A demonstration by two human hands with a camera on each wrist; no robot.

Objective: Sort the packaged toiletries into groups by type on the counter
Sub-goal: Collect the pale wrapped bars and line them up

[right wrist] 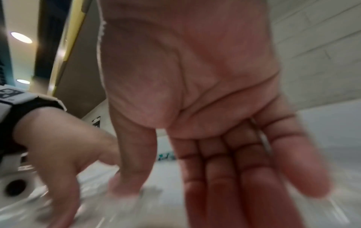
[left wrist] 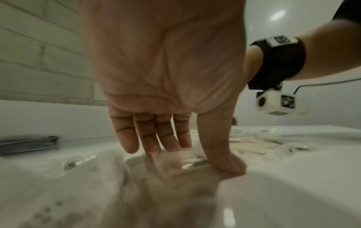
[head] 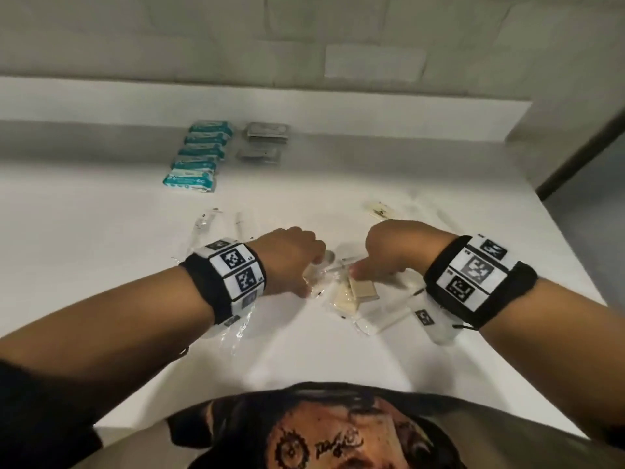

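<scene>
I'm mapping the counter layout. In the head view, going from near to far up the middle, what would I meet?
Person's shirt → beige item in clear wrap between the left hand and right hand → stack of grey packets beside the row of teal packs → tiled wall.

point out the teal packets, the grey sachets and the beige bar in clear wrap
teal packets (head: pixel 199 154): head view, on the middle packet of the row.
grey sachets (head: pixel 267 132): head view, on the top of the far stack.
beige bar (head: pixel 363 288): head view, on its top face, between the hands.
</scene>
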